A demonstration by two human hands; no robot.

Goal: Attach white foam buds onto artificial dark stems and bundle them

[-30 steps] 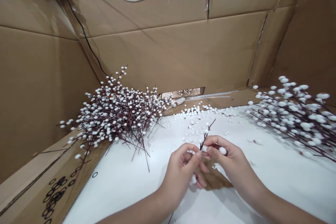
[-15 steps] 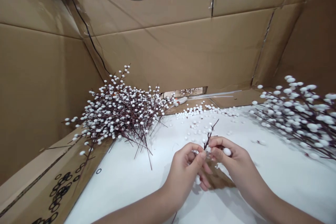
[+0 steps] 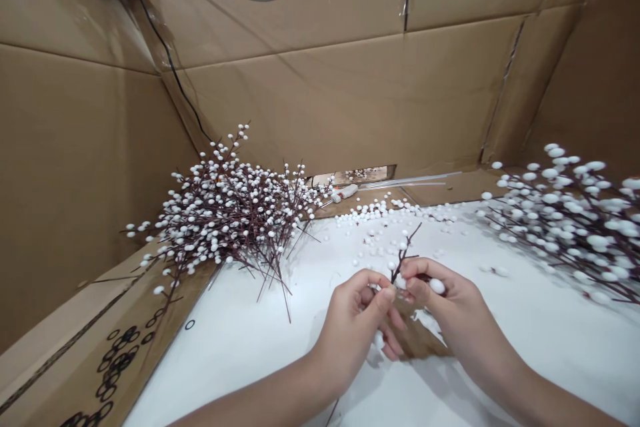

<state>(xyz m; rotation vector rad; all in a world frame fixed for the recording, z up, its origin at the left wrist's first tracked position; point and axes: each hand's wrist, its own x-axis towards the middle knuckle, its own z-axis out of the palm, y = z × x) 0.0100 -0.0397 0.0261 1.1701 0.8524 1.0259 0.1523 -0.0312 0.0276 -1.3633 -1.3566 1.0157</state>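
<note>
A cardboard-lined bay (image 3: 350, 100) wraps around a white work surface (image 3: 225, 373) at the bottom of the frame. A big heap of white-berried sprays (image 3: 225, 213) sits left of center, a second heap (image 3: 565, 220) hangs in from the right edge, and loose white foam beads (image 3: 380, 213) scatter along the back. Not much has changed in the last second: the view drifts a bit, but the hands stay together, low and just right of center. The left hand (image 3: 357, 327) pinches the base of a thin dark twig (image 3: 405, 253), tip pointing up and right, while the right hand (image 3: 463, 310) clamps a white foam bead (image 3: 437, 286) just beside it. A second bead (image 3: 379, 340) shows under the left hand.
</note>
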